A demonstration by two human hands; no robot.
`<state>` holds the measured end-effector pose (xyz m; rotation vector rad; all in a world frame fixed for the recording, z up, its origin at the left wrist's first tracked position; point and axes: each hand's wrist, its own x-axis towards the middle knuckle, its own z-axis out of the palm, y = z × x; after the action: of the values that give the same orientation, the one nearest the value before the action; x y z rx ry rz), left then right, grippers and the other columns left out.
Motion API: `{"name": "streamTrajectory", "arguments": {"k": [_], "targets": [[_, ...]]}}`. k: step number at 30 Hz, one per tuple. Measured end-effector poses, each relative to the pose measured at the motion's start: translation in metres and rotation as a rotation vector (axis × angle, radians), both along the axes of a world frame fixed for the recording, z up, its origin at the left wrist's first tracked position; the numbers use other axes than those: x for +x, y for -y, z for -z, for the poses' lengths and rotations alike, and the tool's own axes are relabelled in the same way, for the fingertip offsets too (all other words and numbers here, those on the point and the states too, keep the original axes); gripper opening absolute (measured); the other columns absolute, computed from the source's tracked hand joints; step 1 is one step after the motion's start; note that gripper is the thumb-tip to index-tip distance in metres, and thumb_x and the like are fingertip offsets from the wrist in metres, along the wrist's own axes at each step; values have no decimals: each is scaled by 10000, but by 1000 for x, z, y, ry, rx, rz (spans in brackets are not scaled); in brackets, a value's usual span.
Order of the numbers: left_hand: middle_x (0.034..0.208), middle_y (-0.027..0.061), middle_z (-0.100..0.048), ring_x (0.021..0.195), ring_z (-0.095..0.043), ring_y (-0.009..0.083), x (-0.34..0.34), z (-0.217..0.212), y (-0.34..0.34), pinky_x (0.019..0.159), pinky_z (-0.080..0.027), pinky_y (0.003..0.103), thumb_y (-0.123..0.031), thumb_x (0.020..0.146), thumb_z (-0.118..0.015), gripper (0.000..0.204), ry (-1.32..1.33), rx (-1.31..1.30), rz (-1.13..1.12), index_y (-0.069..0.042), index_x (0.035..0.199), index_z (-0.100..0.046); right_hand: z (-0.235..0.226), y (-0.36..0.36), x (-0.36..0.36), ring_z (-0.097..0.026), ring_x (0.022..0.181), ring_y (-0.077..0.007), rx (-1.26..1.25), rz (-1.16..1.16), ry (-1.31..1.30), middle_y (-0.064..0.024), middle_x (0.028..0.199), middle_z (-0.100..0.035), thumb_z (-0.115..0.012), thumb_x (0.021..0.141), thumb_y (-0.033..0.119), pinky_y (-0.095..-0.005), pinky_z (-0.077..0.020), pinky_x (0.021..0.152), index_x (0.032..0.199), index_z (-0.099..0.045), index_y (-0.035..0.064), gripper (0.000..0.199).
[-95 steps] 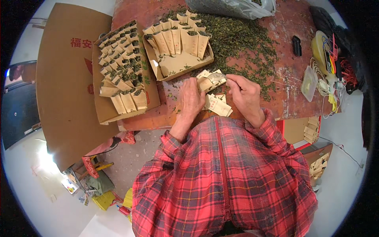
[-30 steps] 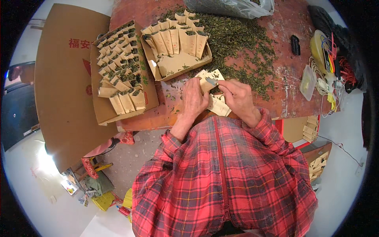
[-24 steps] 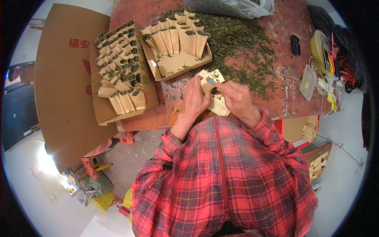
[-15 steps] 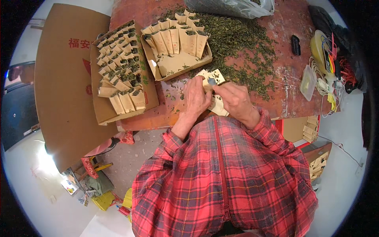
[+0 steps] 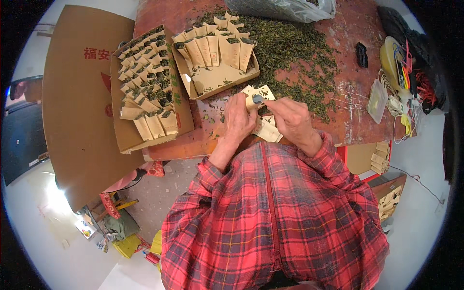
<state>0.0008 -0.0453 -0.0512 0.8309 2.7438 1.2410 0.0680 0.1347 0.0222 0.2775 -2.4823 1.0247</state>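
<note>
A small brown paper pouch (image 5: 251,102) with a silvery lining showing at its mouth is held upright in my left hand (image 5: 236,116), fingers wrapped round it. My right hand (image 5: 293,120) reaches in from the other side, thumb and forefinger pinched at the rim of the pouch. Beneath and beside my hands lie flat paper pouches (image 5: 267,129) with bits of dried leaf on them. A heap of loose dried leaves (image 5: 299,53) spreads over the red table (image 5: 355,92) beyond.
A shallow cardboard tray (image 5: 224,81) holds standing filled pouches. Left of it, a cardboard box (image 5: 140,144) is packed with more, beside a tall cardboard flap (image 5: 82,106). A clear plastic bag (image 5: 290,10), a small black object (image 5: 361,54) and a plastic container (image 5: 377,100) sit further out.
The pouch's mouth has opened wider and shows more of its lining. My right hand has shifted slightly right, its fingertips now at the rim.
</note>
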Motion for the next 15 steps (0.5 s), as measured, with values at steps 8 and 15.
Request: {"name": "streamTrajectory", "arguments": {"k": [8,15], "targets": [[900,235,-573,900,-563,457,-1,2,4,788,-436,532,-38,777,-689,289,11,33,-4,4,1002,-512,-11,-13,1,-683,621,-201,-113,124,-4,-118,796,-714,-680,861,-64,-310,-526,556,1096,-753,6,255],[897,242,-573,898,-560,462,0,-4,2,789,-438,538,-41,777,-694,289,55,37,-7,10,993,-509,35,-57,-12,-722,666,-145,-219,516,190,-111,841,-776,-633,993,104,-289,-558,588,1121,-745,0,199]]}}
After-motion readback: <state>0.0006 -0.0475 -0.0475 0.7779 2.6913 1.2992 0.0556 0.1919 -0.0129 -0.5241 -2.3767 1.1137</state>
